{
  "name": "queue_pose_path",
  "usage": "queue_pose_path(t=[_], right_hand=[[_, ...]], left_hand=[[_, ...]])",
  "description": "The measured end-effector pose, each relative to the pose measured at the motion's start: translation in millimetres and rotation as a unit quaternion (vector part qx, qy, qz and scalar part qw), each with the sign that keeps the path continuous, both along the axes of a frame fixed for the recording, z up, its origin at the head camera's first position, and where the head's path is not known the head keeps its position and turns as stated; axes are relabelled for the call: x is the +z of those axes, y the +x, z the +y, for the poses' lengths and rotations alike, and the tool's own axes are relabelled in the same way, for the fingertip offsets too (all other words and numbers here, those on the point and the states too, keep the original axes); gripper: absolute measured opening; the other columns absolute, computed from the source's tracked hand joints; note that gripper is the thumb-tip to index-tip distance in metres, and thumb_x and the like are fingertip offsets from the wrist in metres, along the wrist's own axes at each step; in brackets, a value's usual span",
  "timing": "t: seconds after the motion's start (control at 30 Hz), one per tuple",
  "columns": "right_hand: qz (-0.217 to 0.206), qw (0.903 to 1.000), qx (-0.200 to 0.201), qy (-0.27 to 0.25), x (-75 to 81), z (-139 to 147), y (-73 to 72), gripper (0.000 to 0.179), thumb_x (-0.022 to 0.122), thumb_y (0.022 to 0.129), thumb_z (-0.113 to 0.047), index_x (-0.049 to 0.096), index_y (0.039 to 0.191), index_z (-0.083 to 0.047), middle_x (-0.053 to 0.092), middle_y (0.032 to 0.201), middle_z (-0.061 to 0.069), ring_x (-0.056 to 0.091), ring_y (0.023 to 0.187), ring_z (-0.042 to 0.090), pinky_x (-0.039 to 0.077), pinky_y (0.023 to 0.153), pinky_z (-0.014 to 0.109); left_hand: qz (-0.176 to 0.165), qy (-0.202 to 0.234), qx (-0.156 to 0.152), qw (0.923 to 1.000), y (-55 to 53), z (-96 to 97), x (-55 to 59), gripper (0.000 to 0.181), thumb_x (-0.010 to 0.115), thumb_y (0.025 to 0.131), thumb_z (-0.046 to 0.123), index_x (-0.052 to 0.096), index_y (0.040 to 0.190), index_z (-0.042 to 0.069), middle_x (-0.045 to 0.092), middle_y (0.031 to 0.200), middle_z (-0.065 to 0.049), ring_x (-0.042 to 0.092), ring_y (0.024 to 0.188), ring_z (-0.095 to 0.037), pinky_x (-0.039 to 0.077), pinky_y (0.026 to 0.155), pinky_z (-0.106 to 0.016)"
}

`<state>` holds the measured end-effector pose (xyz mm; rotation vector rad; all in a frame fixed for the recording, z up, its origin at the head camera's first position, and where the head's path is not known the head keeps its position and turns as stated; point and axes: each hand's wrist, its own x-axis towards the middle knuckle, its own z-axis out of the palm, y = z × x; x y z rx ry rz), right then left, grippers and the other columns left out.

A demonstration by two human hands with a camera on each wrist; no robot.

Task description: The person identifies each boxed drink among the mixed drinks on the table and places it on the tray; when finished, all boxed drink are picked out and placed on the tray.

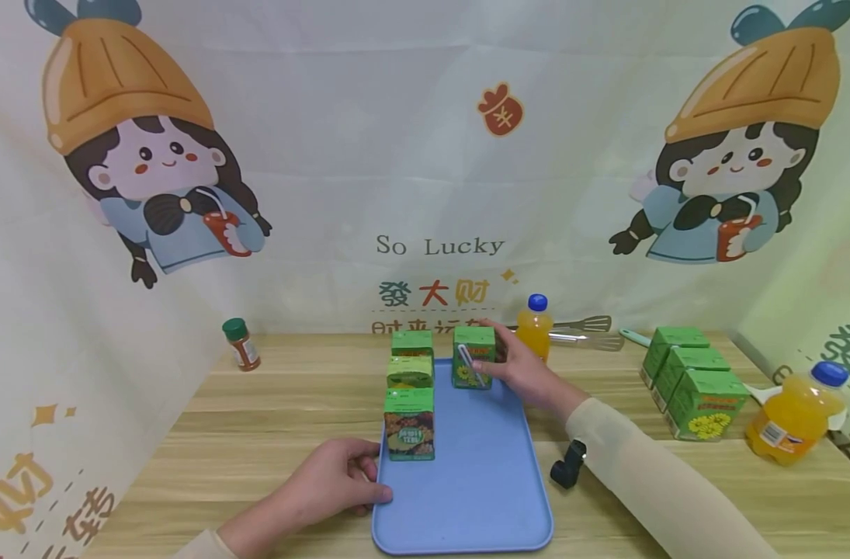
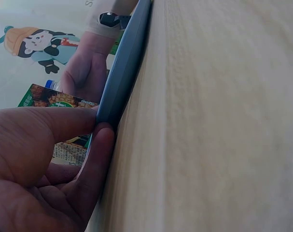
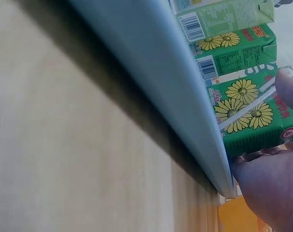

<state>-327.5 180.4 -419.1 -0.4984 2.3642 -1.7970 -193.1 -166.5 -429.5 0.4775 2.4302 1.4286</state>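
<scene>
My left hand [image 1: 334,481] pinches the left rim of a blue tray [image 1: 477,481], its thumb above the edge. At the tray's far right, my right hand [image 1: 522,369] grips a green drink carton [image 1: 461,376] printed with yellow flowers. A wrapped straw slants across that carton's front, and my thumb lies near it; the right wrist view shows the carton [image 3: 252,130] beside the tray rim. Down the tray's left side stand three cartons in a row: a brown-and-green one [image 1: 411,435] in front, a light green one [image 1: 409,373], and a green one [image 1: 412,341] behind.
Right of the tray stand three green cartons [image 1: 707,404] and an orange drink bottle [image 1: 788,411]. Another orange bottle [image 1: 534,330] is behind my right hand, near metal whisks [image 1: 585,326]. A green-capped spice jar [image 1: 241,345] stands at the back left. A patterned cloth hangs behind the table.
</scene>
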Motion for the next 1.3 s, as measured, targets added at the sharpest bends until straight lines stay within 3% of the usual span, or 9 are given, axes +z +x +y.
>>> queue_pose_path(t=[0.23, 0.43, 0.77, 1.07, 1.17, 1.3], right_hand=[[0.028, 0.9996, 0.009, -0.003, 2.2, 3.5, 11.3, 0.093, 0.08, 0.104, -0.021, 0.023, 0.176, -0.007, 0.041, 0.174, 0.022, 0.034, 0.163, 0.045, 0.024, 0.135, 0.061], [0.018, 0.9989, 0.024, -0.036, 4.0, 6.2, 20.5, 0.095, 0.077, 0.104, -0.01, 0.017, 0.178, -0.009, 0.029, 0.179, 0.023, 0.025, 0.167, 0.044, 0.019, 0.137, 0.058], [0.011, 0.9975, 0.042, -0.055, 4.7, 21.9, 41.8, 0.102, 0.076, 0.103, -0.003, 0.008, 0.178, -0.007, 0.022, 0.181, 0.026, 0.022, 0.167, 0.046, 0.019, 0.137, 0.056], [0.039, 0.9976, 0.044, -0.035, 6.6, 44.9, 62.8, 0.103, 0.082, 0.102, -0.011, 0.011, 0.177, -0.003, 0.024, 0.179, 0.028, 0.026, 0.165, 0.049, 0.024, 0.134, 0.057], [0.064, 0.9967, 0.041, -0.028, 6.3, 53.3, 70.0, 0.101, 0.081, 0.101, -0.006, 0.013, 0.176, -0.001, 0.027, 0.178, 0.029, 0.029, 0.164, 0.05, 0.029, 0.133, 0.049], [0.084, 0.9951, 0.043, -0.028, 6.2, 64.2, 79.0, 0.1, 0.081, 0.1, -0.002, 0.015, 0.175, 0.001, 0.03, 0.176, 0.03, 0.029, 0.163, 0.051, 0.034, 0.128, 0.027]], left_hand=[[-0.001, -0.003, 0.001, 1.0, -0.8, 0.0, -0.7, 0.07, 0.095, 0.086, 0.008, 0.062, 0.139, -0.021, 0.068, 0.091, -0.006, 0.07, 0.069, -0.019, 0.065, 0.058, -0.033], [-0.001, 0.002, -0.001, 1.0, -0.5, 0.3, -1.0, 0.069, 0.095, 0.086, 0.007, 0.061, 0.139, -0.022, 0.068, 0.091, -0.006, 0.071, 0.069, -0.018, 0.065, 0.058, -0.032], [-0.003, 0.001, -0.001, 1.0, -1.2, 0.0, -1.5, 0.069, 0.095, 0.086, 0.008, 0.061, 0.139, -0.022, 0.069, 0.092, -0.006, 0.071, 0.07, -0.019, 0.066, 0.058, -0.032], [-0.008, 0.002, -0.002, 1.0, -0.7, 0.7, -1.1, 0.07, 0.095, 0.087, 0.009, 0.061, 0.139, -0.021, 0.069, 0.092, -0.006, 0.071, 0.069, -0.018, 0.065, 0.058, -0.033], [-0.008, 0.0, -0.001, 1.0, -1.1, 0.1, -1.1, 0.07, 0.095, 0.087, 0.009, 0.061, 0.14, -0.022, 0.069, 0.092, -0.006, 0.071, 0.07, -0.019, 0.066, 0.058, -0.033], [-0.007, -0.002, -0.001, 1.0, -1.4, -0.6, -1.1, 0.07, 0.095, 0.087, 0.009, 0.061, 0.14, -0.022, 0.069, 0.092, -0.006, 0.071, 0.07, -0.019, 0.066, 0.059, -0.033]])
